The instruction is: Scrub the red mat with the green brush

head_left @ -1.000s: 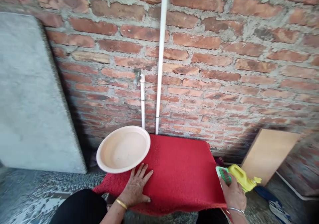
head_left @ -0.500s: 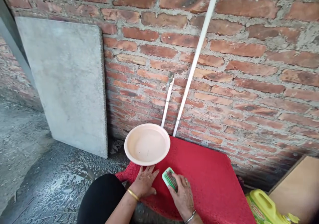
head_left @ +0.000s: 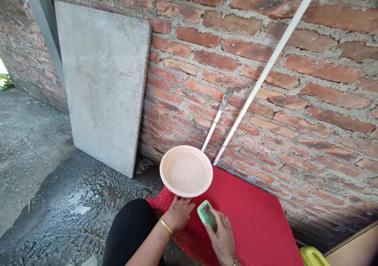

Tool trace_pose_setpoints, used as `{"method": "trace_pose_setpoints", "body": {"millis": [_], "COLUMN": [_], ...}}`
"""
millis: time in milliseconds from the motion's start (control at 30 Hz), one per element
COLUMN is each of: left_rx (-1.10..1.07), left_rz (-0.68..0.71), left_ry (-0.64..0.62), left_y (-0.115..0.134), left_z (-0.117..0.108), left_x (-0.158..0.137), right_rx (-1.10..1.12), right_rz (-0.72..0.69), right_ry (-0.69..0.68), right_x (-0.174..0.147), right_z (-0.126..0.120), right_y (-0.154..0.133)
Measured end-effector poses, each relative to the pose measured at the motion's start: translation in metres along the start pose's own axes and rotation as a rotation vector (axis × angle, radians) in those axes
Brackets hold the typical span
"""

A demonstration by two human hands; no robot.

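A green scrubbing brush with a pale rim is held in my right hand, over the red cloth. Fingers and thumb wrap its near end. My left hand, with a gold bangle at the wrist, lies with fingers stretched out on the same cloth. Its fingertips reach the near rim of a pale pink basin and are partly hidden beneath it. The basin stands at the cloth's far left corner and has a few dark specks inside.
Behind the cloth rises a brick wall with white pipes along it. A grey slab leans there at left, above wet concrete floor. A yellow jug and a tan board are at lower right.
My view has tilted and swung left, so the slab, pipes and basin appear farther right. Both hands keep nearly the same places on the cloth, with the brush still in the right one.
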State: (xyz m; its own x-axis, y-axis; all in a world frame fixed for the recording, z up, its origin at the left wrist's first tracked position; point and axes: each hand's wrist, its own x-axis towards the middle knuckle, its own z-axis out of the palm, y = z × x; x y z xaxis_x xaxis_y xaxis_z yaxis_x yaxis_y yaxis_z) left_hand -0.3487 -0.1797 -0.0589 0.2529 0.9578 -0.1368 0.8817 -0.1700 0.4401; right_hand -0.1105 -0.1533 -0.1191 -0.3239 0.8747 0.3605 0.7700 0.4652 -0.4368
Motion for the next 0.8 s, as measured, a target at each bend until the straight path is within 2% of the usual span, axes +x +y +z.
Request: {"method": "trace_pose_setpoints", "body": {"millis": [67, 133, 267, 333, 400, 600, 700, 800], "left_rx": [-0.002, -0.001, -0.006, -0.01, -0.017, -0.011, -0.006, -0.003], "left_rz": [0.002, 0.002, -0.01, -0.019, -0.029, -0.037, -0.021, -0.01], "left_ry": [-0.006, -0.016, -0.027, -0.03, -0.037, -0.043, -0.038, -0.021], "left_y": [0.001, 0.002, 0.006, 0.007, 0.007, 0.007, 0.007, 0.006], "left_z": [-0.002, -0.005, -0.009, -0.009, -0.008, -0.006, -0.007, -0.007], "left_x": [-0.001, -0.003, -0.005, -0.005, -0.004, -0.003, -0.004, -0.004], "right_rx": [-0.017, -0.064, -0.188, -0.219, -0.201, -0.127, -0.176, -0.252], "right_rz": [-0.062, -0.063, 0.094, 0.156, 0.151, -0.018, 0.02, 0.149], "right_ry": [-0.044, -0.035, 0.087, 0.129, 0.13, 0.032, 0.04, 0.088], "right_x": [0.007, 0.014, 0.026, 0.03, 0.032, 0.041, 0.05, 0.056], "right_z": [0.01, 0.01, -0.005, -0.011, -0.01, 0.019, 0.018, 0.003], "right_y": [-0.009, -0.003, 0.035, 0.045, 0.041, 0.0, 0.011, 0.036]}}
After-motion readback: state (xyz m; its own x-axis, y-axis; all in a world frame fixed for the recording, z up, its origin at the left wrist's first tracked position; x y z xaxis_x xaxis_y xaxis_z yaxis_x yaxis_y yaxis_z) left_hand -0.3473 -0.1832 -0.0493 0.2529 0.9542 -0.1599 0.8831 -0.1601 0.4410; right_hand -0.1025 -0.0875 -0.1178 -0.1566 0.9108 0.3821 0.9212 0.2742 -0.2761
